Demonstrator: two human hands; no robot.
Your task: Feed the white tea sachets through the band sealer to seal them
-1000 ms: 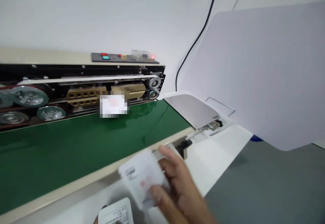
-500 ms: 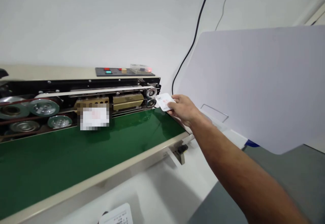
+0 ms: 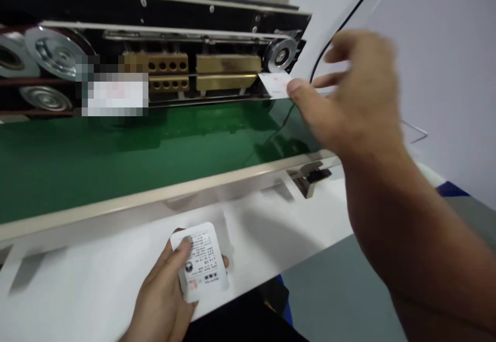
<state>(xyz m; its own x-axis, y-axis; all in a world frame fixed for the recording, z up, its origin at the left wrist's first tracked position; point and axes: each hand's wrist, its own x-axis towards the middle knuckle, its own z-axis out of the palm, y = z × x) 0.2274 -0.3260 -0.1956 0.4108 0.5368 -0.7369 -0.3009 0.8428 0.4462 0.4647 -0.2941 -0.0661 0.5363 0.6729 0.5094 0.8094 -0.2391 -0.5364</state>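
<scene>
Packet, small, white and flat, sits at the right end of the sealing machine, just under the silver wheel. Its left edge is going in by the brass blocks, above the green belt. It lies flat, with its long side running left to right along the belt.

The right hand is the one next to it. The thumb tip touches the packet's right edge and the other fingers are spread wide and blurry above it. I cannot tell if the thumb still pinches the packet or only rests on it. The packet lies to the left of that hand, pointing into the machine.

The left hand is low down, well apart from the machine, over the white bench. Its fingers are closed on a second packet with black print on it, and the thumb lies across the top. That second packet stands nearly upright in the hand.
</scene>
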